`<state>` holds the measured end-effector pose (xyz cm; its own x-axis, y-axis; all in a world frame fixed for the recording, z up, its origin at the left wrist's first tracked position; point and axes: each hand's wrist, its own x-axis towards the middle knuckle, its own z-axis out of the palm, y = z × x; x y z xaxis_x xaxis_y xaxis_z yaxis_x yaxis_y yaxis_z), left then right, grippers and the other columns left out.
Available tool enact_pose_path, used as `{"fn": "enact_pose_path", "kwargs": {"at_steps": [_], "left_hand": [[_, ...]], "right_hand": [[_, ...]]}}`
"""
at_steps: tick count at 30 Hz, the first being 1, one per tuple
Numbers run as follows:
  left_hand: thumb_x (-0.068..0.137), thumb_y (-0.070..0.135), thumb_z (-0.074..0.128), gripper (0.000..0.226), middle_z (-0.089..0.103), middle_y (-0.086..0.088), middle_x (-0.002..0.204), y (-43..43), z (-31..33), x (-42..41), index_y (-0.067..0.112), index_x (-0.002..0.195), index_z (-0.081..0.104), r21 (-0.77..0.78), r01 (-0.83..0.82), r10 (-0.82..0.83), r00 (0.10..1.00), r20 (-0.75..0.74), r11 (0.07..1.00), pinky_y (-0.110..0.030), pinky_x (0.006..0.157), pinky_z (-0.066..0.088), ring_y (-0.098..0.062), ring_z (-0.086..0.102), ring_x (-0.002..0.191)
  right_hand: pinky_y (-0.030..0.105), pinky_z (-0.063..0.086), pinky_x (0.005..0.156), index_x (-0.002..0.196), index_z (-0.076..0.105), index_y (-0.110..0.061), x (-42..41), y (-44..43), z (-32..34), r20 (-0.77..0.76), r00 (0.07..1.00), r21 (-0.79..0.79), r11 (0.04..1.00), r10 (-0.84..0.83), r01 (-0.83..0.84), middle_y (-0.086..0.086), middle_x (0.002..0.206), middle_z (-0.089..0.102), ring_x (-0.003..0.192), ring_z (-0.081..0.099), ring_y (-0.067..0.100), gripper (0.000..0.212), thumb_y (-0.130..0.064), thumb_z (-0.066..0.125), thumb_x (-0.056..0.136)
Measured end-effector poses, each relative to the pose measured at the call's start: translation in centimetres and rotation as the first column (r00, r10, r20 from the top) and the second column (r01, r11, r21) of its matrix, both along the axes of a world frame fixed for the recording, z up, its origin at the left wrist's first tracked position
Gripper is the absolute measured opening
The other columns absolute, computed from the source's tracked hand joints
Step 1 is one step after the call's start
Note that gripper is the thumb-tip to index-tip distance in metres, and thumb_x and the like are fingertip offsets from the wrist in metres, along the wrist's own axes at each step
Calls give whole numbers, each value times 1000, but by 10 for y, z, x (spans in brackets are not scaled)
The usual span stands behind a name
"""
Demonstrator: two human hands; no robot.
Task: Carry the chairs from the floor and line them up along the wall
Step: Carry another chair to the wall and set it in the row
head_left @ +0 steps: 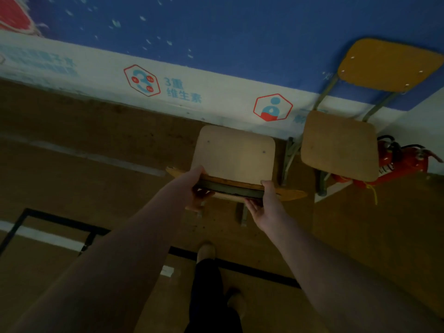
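Head view: both hands [197, 186] grasp the chair [234, 156] backrest beside the wall [216, 32]

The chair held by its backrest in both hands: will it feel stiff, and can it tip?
The chair probably stays stiff: wooden seat, metal frame. Gripped only at the backrest by the left hand and right hand, it may swing forward.
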<state>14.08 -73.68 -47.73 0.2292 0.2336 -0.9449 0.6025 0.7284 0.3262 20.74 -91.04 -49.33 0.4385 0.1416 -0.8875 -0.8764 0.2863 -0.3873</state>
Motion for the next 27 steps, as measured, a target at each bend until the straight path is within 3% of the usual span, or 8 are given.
{"fn": "enact_pose_path", "kwargs": {"at_steps": [5,8,13,17,20,23,25,27], "left_hand": [[80,23,65,27,65,-8,104,-4,-13,-15,10,104,59,-20,64,-65,996,-61,998,-45,74,47,-23,66,98],[80,22,66,26,64,-8,104,-5,-19,-21,10,102,58,-35,72,-74,995,-74,997,-43,60,47,-23,66,92],[82,22,64,16,62,-7,90,-11,-29,-33,9,90,57,-39,91,-94,992,-83,995,-39,65,49,-22,63,79],[79,22,67,24,62,-10,102,-10,-34,-34,10,98,58,-36,46,-48,997,-61,998,-39,60,52,-25,63,91],[78,25,69,29,63,-11,105,-10,-38,-38,11,101,58,-20,46,-47,997,-56,999,-41,62,55,-25,65,97],[81,31,69,29,65,-10,98,-9,-41,-45,11,100,58,-35,54,-55,998,-7,998,-42,68,56,-23,66,88],[83,35,68,31,66,-9,93,-8,-44,-50,11,101,58,-57,71,-69,997,34,996,-42,73,56,-22,66,83],[85,35,68,33,66,-11,96,-7,-46,-51,10,103,58,-66,64,-60,996,62,996,-43,75,56,-24,66,88]], "right_hand": [[33,57,62,117,52,-10,-20,-7,-11,-32,999,-33,999,26,-27,16,112,62,95,66,27,41,-28,71,85],[33,56,60,115,51,-11,-27,-11,-15,-28,999,-42,999,33,-35,17,110,62,94,66,27,40,-30,71,85],[34,55,63,108,52,-10,-40,-21,-22,-34,992,-48,991,123,-124,16,108,64,95,66,26,38,-35,70,86],[36,55,66,108,53,-10,-39,-22,-24,-34,989,-63,987,145,-146,17,108,64,95,65,27,38,-36,69,86],[39,55,68,109,54,-7,-36,-31,-18,-65,951,-119,944,303,-309,16,106,64,97,65,29,46,-44,67,86],[42,57,72,108,57,-4,-24,-44,-8,-147,810,-173,792,568,-586,18,103,65,94,67,33,62,-61,62,84],[39,58,73,110,59,-2,-13,-50,7,-205,640,-196,610,740,-768,19,101,69,89,69,33,68,-65,54,86],[35,57,70,109,61,-1,-2,-49,27,-184,422,-239,376,888,-895,18,96,71,83,69,29,57,-54,52,93]]}}
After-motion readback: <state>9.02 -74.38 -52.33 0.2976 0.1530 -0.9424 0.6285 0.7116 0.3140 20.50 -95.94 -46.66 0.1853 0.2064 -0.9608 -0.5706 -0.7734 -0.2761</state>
